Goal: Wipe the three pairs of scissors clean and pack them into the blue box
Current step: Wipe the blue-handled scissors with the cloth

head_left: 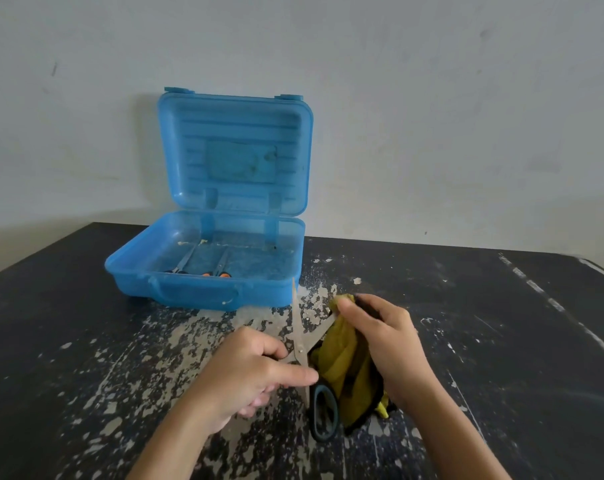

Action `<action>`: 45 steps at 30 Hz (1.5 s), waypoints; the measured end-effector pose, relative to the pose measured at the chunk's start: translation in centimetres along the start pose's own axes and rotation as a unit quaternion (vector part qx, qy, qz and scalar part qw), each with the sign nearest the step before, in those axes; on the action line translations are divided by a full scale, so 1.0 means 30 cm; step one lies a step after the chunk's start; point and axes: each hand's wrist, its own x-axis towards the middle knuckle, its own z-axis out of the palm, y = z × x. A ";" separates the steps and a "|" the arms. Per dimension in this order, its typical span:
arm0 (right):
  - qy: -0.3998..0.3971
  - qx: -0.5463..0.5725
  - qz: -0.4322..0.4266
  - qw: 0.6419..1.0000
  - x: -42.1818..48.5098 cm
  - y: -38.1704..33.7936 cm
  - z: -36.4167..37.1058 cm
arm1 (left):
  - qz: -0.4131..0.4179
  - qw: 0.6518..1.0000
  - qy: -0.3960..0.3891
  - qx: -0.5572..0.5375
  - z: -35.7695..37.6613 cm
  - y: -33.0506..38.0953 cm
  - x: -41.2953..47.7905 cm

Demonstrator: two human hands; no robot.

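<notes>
An open pair of large scissors (pixel 298 344) with dark teal handles lies spread in front of me, blades pointing away. My left hand (pixel 248 372) grips it near the pivot and one handle. My right hand (pixel 385 344) presses a yellow cloth (pixel 345 362) around the right blade. The blue box (pixel 162 268) stands open behind, its lid upright against the wall. Inside lie two smaller scissors: one with dark handles (pixel 182 263), one with orange handles (pixel 220 268).
The black table (pixel 68 323) has worn, flaking paint in pale patches around my hands. A white wall rises right behind the box. The table's right edge (pixel 601 271) runs diagonally at the far right.
</notes>
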 end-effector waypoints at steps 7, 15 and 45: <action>0.046 0.043 0.027 0.998 0.006 0.007 0.008 | 0.066 0.970 0.114 0.204 -0.006 -0.031 0.028; 0.108 0.190 0.077 0.973 0.006 0.017 0.013 | 0.012 0.958 0.247 -0.148 0.009 -0.033 0.047; 0.148 -0.004 -0.092 0.985 -0.038 -0.043 0.059 | 0.032 0.930 0.332 -0.152 0.067 -0.015 0.045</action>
